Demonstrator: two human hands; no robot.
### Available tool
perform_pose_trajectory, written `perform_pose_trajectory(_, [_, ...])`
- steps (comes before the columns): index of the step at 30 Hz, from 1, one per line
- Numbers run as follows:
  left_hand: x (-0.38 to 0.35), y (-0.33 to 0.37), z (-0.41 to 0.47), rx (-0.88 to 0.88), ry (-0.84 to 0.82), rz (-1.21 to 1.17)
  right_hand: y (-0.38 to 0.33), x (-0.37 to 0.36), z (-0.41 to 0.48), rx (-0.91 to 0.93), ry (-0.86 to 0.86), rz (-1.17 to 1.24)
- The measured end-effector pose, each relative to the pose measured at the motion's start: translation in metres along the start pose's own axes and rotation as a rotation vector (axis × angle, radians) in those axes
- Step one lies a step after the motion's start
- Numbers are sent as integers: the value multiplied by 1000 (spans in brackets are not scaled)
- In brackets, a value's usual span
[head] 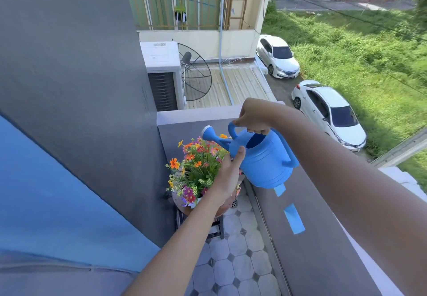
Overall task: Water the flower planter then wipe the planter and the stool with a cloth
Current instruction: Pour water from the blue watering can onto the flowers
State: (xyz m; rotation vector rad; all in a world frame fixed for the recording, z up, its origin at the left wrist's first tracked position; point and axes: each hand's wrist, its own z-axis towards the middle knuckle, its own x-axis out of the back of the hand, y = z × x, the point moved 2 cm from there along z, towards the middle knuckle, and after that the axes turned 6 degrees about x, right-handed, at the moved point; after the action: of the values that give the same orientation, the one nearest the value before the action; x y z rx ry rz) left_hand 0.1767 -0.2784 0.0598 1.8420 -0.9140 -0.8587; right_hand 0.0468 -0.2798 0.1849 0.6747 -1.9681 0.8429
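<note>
Two hands [227,178] [251,116], one watering can [265,159], one planter [196,173], perhaps one stool [218,226]

Planter [179,199] pot: mostly hidden behind left hand [227,175] and blooms; only its 9 o'clock edge shows. Stool [221,225] beneath: dark legs only, seat covered. Top handle of watering can [265,161] buried in right hand [253,117]. Water flow: cannot tell. Forearms cut off at frame's 6 and 4 o'clock.
</note>
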Motion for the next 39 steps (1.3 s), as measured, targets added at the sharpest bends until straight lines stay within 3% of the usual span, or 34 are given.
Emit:
perform_pose_trajectory(7, [5, 0, -15, -40, 63, -17, -18, 3, -17, 109, -80, -4])
perform_pose_trajectory(22, [-28, 2, -15, 38, 33, 6, 22, 11, -37, -130, 109, 129])
perform_pose_trajectory(33, [-50, -17, -21, 24, -22, 151, 51, 6, -73, 64, -20, 115])
perform_pose_trajectory(39, [-60, -26, -14, 8, -14, 193, 78, -5, -90, 37, 73, 224])
